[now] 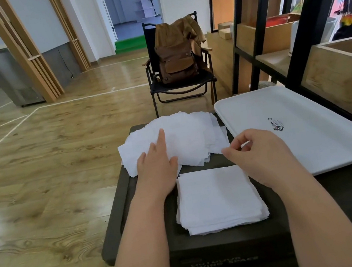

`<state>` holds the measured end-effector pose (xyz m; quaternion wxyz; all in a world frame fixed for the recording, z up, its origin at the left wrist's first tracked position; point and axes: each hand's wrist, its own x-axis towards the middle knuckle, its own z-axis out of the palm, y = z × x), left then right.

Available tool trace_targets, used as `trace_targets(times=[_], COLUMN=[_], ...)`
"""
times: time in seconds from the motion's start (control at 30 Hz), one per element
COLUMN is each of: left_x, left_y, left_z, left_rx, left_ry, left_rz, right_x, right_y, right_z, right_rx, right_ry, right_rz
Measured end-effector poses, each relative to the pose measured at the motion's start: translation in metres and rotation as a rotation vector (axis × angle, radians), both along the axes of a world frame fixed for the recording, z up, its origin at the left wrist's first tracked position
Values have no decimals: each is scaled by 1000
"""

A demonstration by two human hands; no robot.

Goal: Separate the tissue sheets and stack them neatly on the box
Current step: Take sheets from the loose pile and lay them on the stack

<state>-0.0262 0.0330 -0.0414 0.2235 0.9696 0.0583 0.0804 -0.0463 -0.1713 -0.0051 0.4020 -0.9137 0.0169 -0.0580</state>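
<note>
- Head view: the left hand (157, 161) lies flat, fingers straight, on the loose fanned heap of white tissue sheets (182, 137) at the far end of the dark box lid (114, 213); pressing it down, I judge, so the heap stays put while one sheet is drawn off.
- The right hand (256, 151) hovers at the heap's right edge with thumb and forefinger curled close together; a bit of white shows between them, but whether a sheet is actually pinched I cannot tell.
- Nearer the person, a squared stack of white tissue sheets (219, 197) sits in the lid's recess, edges roughly aligned. It looks like the pile where separated sheets go.
- A white rectangular plastic tray (308, 136) rests on the surface just right of the box, with nothing on it but a small printed mark.
</note>
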Motion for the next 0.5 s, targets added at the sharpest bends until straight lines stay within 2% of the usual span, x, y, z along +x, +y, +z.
trace_targets(times=[0.13, 0.33, 0.5], left_x=[0, -7, -9], left_y=[4, 4, 6], left_z=[-5, 0, 0], left_rx=[54, -21, -89], left_ry=[-145, -333, -258], left_rz=[36, 122, 87], right_x=[1, 0, 0], right_y=[1, 4, 5], right_z=[-2, -1, -2], right_rx=[5, 44, 47], right_ry=[24, 14, 17], right_rz=[19, 23, 25])
